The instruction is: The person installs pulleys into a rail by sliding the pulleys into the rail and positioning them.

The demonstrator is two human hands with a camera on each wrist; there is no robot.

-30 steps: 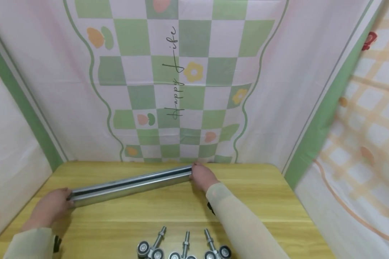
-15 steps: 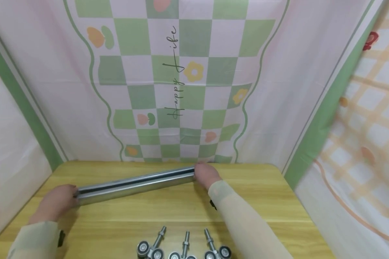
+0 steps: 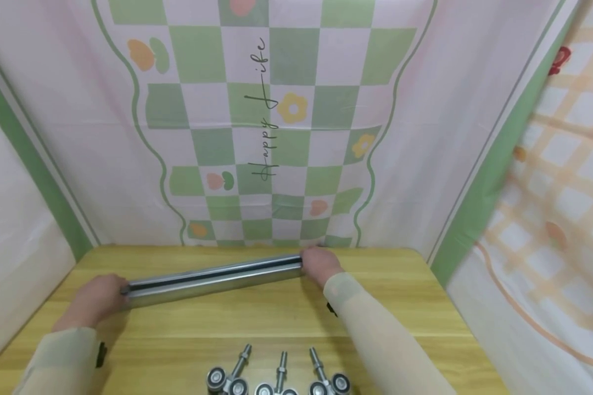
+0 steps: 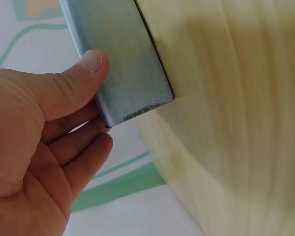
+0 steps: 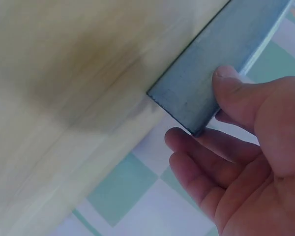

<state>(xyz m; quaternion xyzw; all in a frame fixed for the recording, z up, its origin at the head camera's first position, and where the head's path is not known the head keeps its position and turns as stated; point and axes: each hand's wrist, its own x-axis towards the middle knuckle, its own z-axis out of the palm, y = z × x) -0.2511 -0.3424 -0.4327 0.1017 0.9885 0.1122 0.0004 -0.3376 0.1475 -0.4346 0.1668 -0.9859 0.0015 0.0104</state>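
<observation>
A long silver metal rail (image 3: 217,281) with a dark slot along its upper side lies slantwise over the back half of the wooden table, its right end farther back. My left hand (image 3: 95,299) grips its left end. In the left wrist view the thumb lies on the flat metal face and the fingers go behind it. At the other end my right hand (image 3: 321,264) pinches the rail, and the right wrist view shows its thumb (image 5: 228,81) on the face near the squared end. The rail's lower edge is close to the tabletop in both wrist views.
At the table's (image 3: 257,323) front edge stand several wheeled roller bolts: a left one (image 3: 229,378), a middle one (image 3: 280,376) and a right one (image 3: 326,378), threaded shafts pointing back. A checked cloth (image 3: 291,137) hangs behind the table, with more cloth at both sides.
The rail has shifted to the right and slightly back, with both hands moving along with it. Its left end has come up a little in view. The roller bolts stay in place.
</observation>
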